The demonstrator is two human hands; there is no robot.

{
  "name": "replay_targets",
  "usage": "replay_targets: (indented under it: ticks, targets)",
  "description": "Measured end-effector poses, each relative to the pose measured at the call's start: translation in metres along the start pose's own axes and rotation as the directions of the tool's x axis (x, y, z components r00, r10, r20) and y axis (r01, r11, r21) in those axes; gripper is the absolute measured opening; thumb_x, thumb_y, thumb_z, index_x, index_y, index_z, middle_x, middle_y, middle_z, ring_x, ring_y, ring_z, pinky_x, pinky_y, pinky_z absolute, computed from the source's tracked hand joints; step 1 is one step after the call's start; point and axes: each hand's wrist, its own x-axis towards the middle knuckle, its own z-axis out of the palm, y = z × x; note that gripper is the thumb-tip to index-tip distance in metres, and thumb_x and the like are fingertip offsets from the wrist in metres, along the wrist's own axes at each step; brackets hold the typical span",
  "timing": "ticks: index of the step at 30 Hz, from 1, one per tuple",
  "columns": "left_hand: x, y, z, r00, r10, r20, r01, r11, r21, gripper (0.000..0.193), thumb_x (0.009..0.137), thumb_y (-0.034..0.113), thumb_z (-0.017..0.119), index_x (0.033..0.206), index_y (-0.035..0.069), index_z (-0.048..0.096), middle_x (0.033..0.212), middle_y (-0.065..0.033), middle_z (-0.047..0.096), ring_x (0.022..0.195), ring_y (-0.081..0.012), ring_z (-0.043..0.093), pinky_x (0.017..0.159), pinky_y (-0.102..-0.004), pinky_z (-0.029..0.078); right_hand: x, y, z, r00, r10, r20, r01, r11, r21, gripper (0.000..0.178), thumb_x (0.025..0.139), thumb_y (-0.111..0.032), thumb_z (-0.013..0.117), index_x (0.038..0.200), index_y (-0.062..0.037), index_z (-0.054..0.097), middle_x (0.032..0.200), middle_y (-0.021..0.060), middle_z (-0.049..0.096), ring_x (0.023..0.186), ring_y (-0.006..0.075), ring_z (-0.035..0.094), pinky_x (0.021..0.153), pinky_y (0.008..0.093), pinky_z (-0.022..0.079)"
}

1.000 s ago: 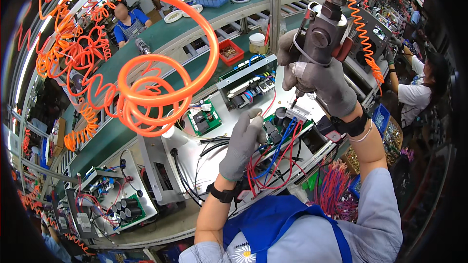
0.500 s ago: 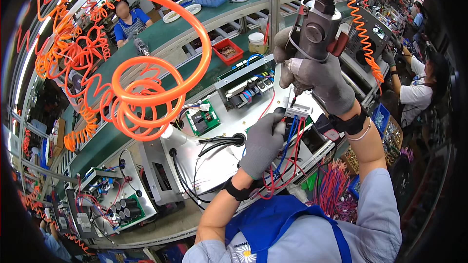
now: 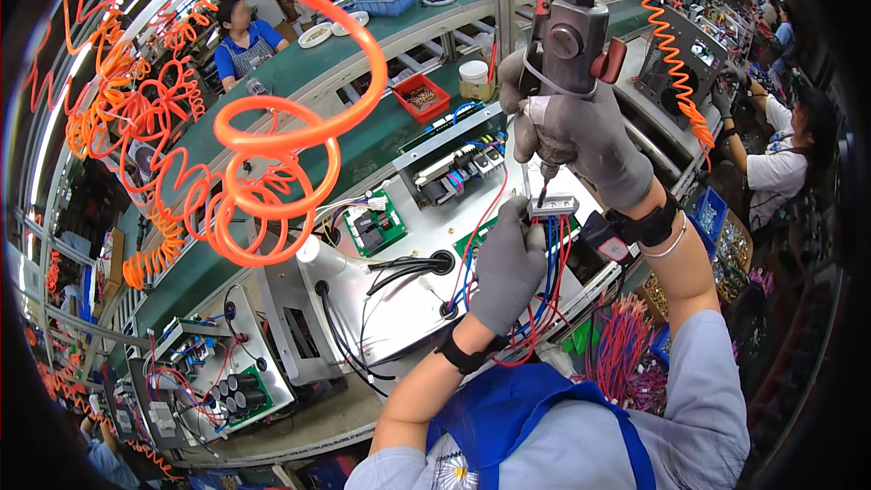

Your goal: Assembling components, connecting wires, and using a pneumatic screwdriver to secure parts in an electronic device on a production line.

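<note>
My right hand (image 3: 590, 141), in a grey glove, is wrapped round a dark air screwdriver (image 3: 568, 45) held upright. Its bit (image 3: 544, 189) points down onto the top of a silver terminal block (image 3: 555, 206). Close against the block's left end, my gloved left hand (image 3: 510, 274) is closed, with a red wire (image 3: 533, 220) at its fingertips. Several blue and red wires (image 3: 550, 286) run from the block's near side toward me, partly behind the left hand. The block sits over a white metal chassis (image 3: 408, 304); the fingers hide part of the wire ends.
Green circuit boards (image 3: 376, 225) and black cables (image 3: 404, 270) lie on the chassis. Behind it stand a red screw tray (image 3: 421, 97) and a white tub (image 3: 474, 73). Orange coiled hose (image 3: 272, 141) hangs at left. Co-workers sit across the bench and at right.
My left hand has moved right and up, closer against the block. The screwdriver and right hand have shifted slightly left, with the bit still at the block.
</note>
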Motion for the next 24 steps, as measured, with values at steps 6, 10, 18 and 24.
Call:
replay_targets:
  ticks: [6, 10, 18, 24]
  targets:
    - [-0.001, -0.011, 0.021, 0.988, 0.055, -0.144, -0.052, 0.998, 0.025, 0.043, 0.089, 0.008, 0.062, 0.127, 0.002, 0.046, 0.074, -0.0076, 0.057, 0.063, -0.0163, 0.057, 0.060, -0.0317, 0.048, -0.001, 0.003, 0.000, 1.000, -0.015, -0.005, 0.015, 1.000, 0.012, 0.044, 0.078, -0.018, 0.062, 0.117, 0.0002, 0.053, 0.090, 0.0087, 0.057, 0.059, 0.0142, 0.061, 0.051, 0.0267, 0.049]
    - [-0.001, -0.017, 0.027, 0.988, 0.025, -0.152, -0.036, 0.997, -0.068, 0.043, 0.090, 0.007, 0.060, 0.129, 0.001, 0.045, 0.073, -0.0048, 0.055, 0.064, -0.0114, 0.055, 0.058, -0.0284, 0.046, -0.006, 0.001, 0.005, 0.996, 0.037, -0.076, -0.032, 0.998, 0.061, 0.032, 0.077, -0.011, 0.070, 0.105, -0.0007, 0.057, 0.065, 0.0028, 0.059, 0.049, 0.0065, 0.053, 0.043, 0.0211, 0.038]
    - [-0.001, -0.023, 0.033, 0.990, -0.089, -0.107, 0.058, 0.963, -0.265, 0.044, 0.093, 0.005, 0.055, 0.133, -0.001, 0.040, 0.076, -0.0039, 0.056, 0.061, -0.0067, 0.053, 0.052, -0.0228, 0.044, -0.010, -0.010, 0.015, 0.998, 0.015, -0.068, -0.011, 0.998, 0.057, 0.034, 0.069, -0.007, 0.069, 0.101, -0.0013, 0.060, 0.079, 0.0029, 0.061, 0.059, 0.0085, 0.057, 0.050, 0.0229, 0.045]
    - [-0.002, -0.020, 0.036, 0.976, -0.209, -0.062, 0.152, 0.856, -0.494, 0.049, 0.089, 0.008, 0.060, 0.133, -0.003, 0.043, 0.075, -0.0061, 0.054, 0.068, -0.0140, 0.053, 0.065, -0.0313, 0.045, -0.015, -0.012, 0.016, 0.999, 0.000, -0.038, -0.003, 0.997, -0.077, 0.028, 0.071, -0.008, 0.068, 0.097, -0.0017, 0.061, 0.081, 0.0023, 0.062, 0.064, 0.0086, 0.058, 0.054, 0.0251, 0.048]
